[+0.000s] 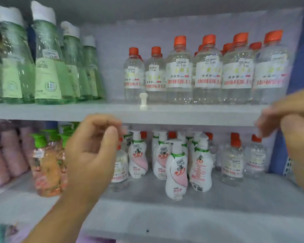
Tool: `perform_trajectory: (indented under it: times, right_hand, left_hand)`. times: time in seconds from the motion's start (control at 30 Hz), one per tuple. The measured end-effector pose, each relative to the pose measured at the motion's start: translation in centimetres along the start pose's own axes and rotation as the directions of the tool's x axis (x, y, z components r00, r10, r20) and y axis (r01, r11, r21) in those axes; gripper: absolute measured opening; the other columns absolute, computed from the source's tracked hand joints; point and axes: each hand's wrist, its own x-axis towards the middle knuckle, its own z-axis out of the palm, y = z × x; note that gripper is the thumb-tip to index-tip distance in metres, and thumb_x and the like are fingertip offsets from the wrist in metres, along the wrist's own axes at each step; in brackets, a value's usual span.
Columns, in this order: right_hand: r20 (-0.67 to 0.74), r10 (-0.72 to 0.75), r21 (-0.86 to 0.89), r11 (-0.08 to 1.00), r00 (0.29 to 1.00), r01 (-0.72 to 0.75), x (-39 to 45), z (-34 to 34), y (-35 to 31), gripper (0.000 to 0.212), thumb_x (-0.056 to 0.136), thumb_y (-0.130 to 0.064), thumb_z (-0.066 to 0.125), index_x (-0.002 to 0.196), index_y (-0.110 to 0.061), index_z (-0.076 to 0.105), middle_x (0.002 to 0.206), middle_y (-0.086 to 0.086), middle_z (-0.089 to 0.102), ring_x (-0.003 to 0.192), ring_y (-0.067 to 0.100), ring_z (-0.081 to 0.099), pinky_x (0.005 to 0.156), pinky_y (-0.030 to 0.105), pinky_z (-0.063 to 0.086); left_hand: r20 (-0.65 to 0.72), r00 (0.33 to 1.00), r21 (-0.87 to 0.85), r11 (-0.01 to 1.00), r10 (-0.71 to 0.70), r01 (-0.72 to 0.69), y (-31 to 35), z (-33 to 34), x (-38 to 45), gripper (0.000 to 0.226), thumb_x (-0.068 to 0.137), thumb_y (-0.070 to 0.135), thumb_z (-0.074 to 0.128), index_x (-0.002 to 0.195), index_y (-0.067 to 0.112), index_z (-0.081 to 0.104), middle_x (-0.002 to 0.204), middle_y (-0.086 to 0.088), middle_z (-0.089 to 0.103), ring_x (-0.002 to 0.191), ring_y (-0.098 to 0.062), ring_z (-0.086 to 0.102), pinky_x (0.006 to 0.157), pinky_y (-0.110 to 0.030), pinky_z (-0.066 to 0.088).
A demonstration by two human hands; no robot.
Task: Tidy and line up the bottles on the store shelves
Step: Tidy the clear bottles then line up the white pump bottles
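Seeing my left hand [93,148] loosely curled, empty, nearest the upright stray pump bottle [176,170] just to its right on the lower shelf [218,204]; right hand [291,123] blurred, grip unclear.

Capped bottles [207,71] on shelf [182,114] above pump bottles [176,171].

There is one view, from a camera on the person's head. It looks straight ahead and a bit down at two grey store shelves [165,114], from very close. The upper shelf sits near the middle of the picture and the lower grey shelf [218,199] below it. Both hands reach in from the bottom and right edges.
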Motion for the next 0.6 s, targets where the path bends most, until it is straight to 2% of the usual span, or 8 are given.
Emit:
perform_trajectory:
  times: [0.1, 0.17, 0.27, 0.33, 0.43, 0.47, 0.53, 0.6]
  right_hand:
    - [-0.056, 0.091, -0.192, 0.976, 0.994, -0.101, -7.9, 1.9, 3.3, 0.023, 0.098, -0.013, 0.050, 0.090, -0.004, 0.069, 0.097, 0.003, 0.063, 0.095, 0.006, 0.059, 0.082, 0.020, 0.045]
    - [-0.141, 0.344, -0.150, 0.919, 0.928, -0.363, -10.3, 3.5, 7.6, 0.015, 0.093, -0.013, 0.059, 0.098, -0.026, 0.065, 0.103, 0.000, 0.058, 0.091, 0.004, 0.060, 0.080, 0.015, 0.048]
    - [-0.157, 0.737, -0.166, 0.637, 0.658, -0.753, -12.4, 4.8, 15.1, 0.042, 0.079, -0.049, 0.065, 0.118, -0.037, 0.056, 0.124, 0.012, 0.057, 0.098, 0.023, 0.065, 0.084, 0.027, 0.053]
    - [-0.130, 0.846, -0.246, 0.477, 0.517, -0.844, -13.6, 5.3, 17.7, 0.069, 0.082, -0.044, 0.074, 0.141, -0.018, 0.050, 0.139, 0.018, 0.050, 0.118, 0.036, 0.061, 0.100, 0.040, 0.050]
    - [-0.037, 0.938, -0.245, 0.325, 0.343, -0.914, -13.7, 6.8, 17.9, 0.080, 0.089, -0.030, 0.077, 0.153, -0.008, 0.035, 0.152, 0.016, 0.037, 0.133, 0.034, 0.050, 0.111, 0.039, 0.041]
    - [-0.013, 0.953, -0.207, 0.293, 0.302, -0.933, -13.6, 7.4, 17.8, 0.068, 0.090, -0.024, 0.077, 0.146, -0.006, 0.043, 0.142, 0.016, 0.046, 0.123, 0.030, 0.056, 0.103, 0.033, 0.045]
    - [0.042, 0.941, -0.138, 0.339, 0.336, -0.931, -13.3, 8.6, 18.1, 0.027, 0.087, -0.007, 0.077, 0.107, -0.015, 0.061, 0.105, 0.006, 0.064, 0.088, 0.016, 0.065, 0.071, 0.016, 0.051]
    - [0.026, 0.917, -0.147, 0.398, 0.398, -0.906, -13.1, 9.2, 18.6, 0.028, 0.080, -0.005, 0.081, 0.093, -0.020, 0.062, 0.088, -0.001, 0.070, 0.080, 0.015, 0.070, 0.051, 0.009, 0.045]
  left_hand:
    - [-0.041, 0.948, 0.246, 0.916, -0.316, 0.316, -7.7, -1.0, -4.8, 0.033, 0.091, 0.007, 0.069, 0.099, 0.038, 0.061, 0.098, 0.011, 0.067, 0.094, -0.014, 0.066, 0.084, -0.039, 0.057]
    - [-0.067, 0.859, 0.361, 0.790, -0.508, 0.496, -12.7, -1.6, -5.4, 0.049, 0.081, 0.020, 0.082, 0.115, 0.034, 0.051, 0.115, 0.010, 0.061, 0.112, -0.024, 0.062, 0.095, -0.045, 0.053]
    - [-0.008, 0.759, 0.495, 0.657, -0.651, 0.569, -20.5, -1.8, -6.6, 0.098, 0.059, 0.051, 0.092, 0.138, 0.026, 0.040, 0.131, -0.005, 0.061, 0.121, -0.030, 0.062, 0.097, -0.051, 0.054]
    - [0.108, 0.761, 0.463, 0.710, -0.640, 0.532, -21.4, -1.1, -7.3, 0.082, 0.060, 0.026, 0.098, 0.129, 0.020, 0.053, 0.114, -0.003, 0.072, 0.103, -0.021, 0.073, 0.083, -0.037, 0.061]
    - [0.058, 0.761, 0.321, 0.734, -0.646, 0.598, -18.4, 1.1, -7.6, 0.067, 0.069, 0.011, 0.092, 0.119, 0.033, 0.054, 0.097, 0.006, 0.073, 0.074, -0.005, 0.071, 0.060, -0.014, 0.054]
    - [0.074, 0.747, 0.326, 0.724, -0.661, 0.608, -17.7, 1.4, -8.2, 0.070, 0.071, 0.017, 0.092, 0.123, 0.038, 0.050, 0.096, 0.012, 0.072, 0.073, -0.004, 0.069, 0.059, -0.016, 0.053]
    - [0.166, 0.690, 0.324, 0.699, -0.705, 0.637, -17.0, 1.9, -9.1, 0.076, 0.071, 0.026, 0.092, 0.127, 0.047, 0.046, 0.096, 0.019, 0.073, 0.082, -0.003, 0.070, 0.066, -0.024, 0.053]
    - [0.284, 0.622, 0.280, 0.684, -0.730, 0.674, -17.0, 2.3, -9.4, 0.073, 0.071, 0.024, 0.093, 0.125, 0.047, 0.049, 0.099, 0.019, 0.076, 0.087, 0.000, 0.072, 0.071, -0.021, 0.054]
